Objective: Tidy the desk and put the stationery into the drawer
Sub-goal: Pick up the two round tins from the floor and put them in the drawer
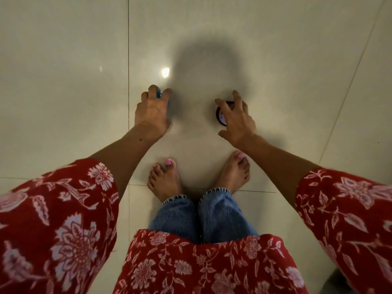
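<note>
**Both hands down at the floor tiles**

While bent over, seen from above: pale glossy tiled floor (63,81) filling the whole view, dark grout lines crossing it, a bright glint of light at far centre beside a broad round shadow. Nearest, red floral sleeves (53,219) at left and right, with more of the same fabric across the near edge. Between them, blue jeans (203,215) with frayed hems, and bare feet (165,181) planted side by side on the tile, toenails painted pink.

Further out, left hand (152,112) reaching down just right of a grout line — fingers curled, a small blue object (159,94) showing between the fingertips; pinched, by the look of it, though mostly hidden, and what it is cannot be told. Right hand (235,122) well apart from the left, fingers spread and straight over a small round dark-rimmed item with a pale lilac face (221,116) lying on the floor — hovering over or touching it, cannot tell which, not closed round it. Neither desk nor drawer in view.
</note>
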